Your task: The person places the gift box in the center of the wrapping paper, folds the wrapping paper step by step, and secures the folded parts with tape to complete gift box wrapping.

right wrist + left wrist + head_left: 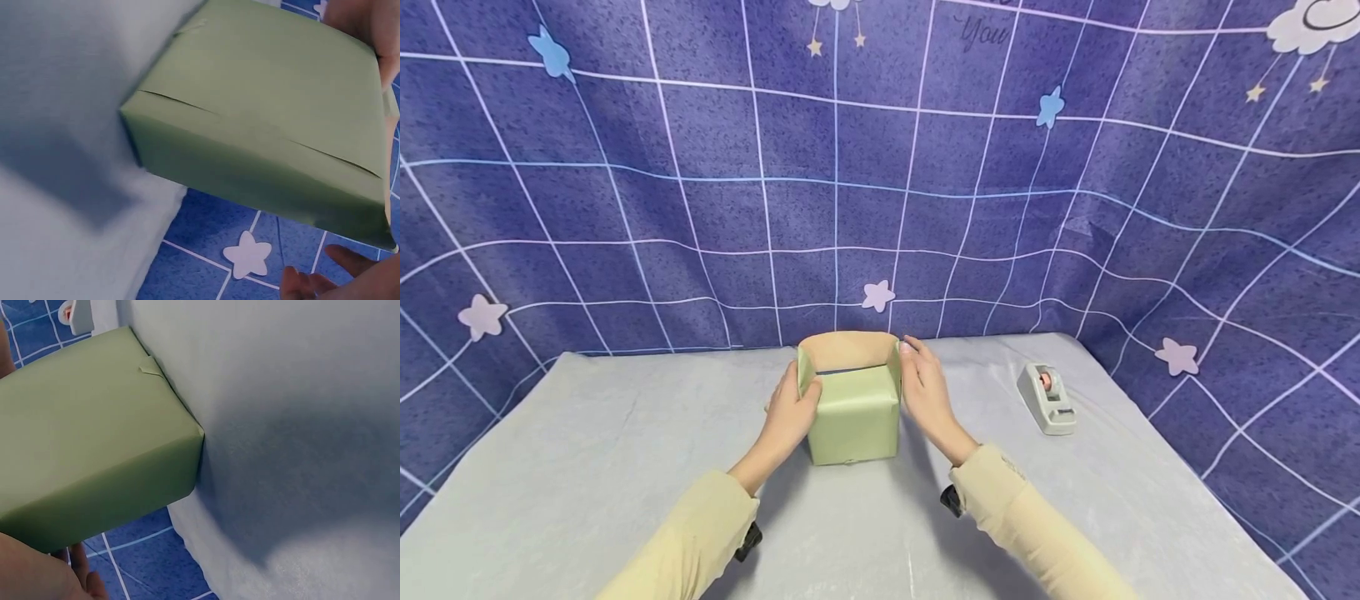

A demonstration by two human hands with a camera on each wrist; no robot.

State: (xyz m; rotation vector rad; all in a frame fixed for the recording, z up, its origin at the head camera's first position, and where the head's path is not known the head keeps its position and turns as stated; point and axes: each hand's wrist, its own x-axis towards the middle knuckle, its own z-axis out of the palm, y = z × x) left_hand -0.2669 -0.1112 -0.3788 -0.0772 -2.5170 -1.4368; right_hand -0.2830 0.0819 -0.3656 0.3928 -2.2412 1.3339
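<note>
A box wrapped in pale green paper (853,425) stands on the table between the two hands. At its far end the wrapping paper sticks up past the box, showing a tan inner side (850,350). My left hand (790,412) grips the left side, its thumb over the edge at the paper's side flap and its fingers along the outer side. Against the right paper flap, my right hand (927,396) rests with its fingers fairly straight and pointing away. The right wrist view shows the right hand's fingers (300,281) beside the box's side, loosely spread.
A white tape dispenser (1048,400) with a roll of tape stands to the right on the grey-white covered table (647,450). A blue gridded curtain with stars (850,208) hangs behind and along the sides.
</note>
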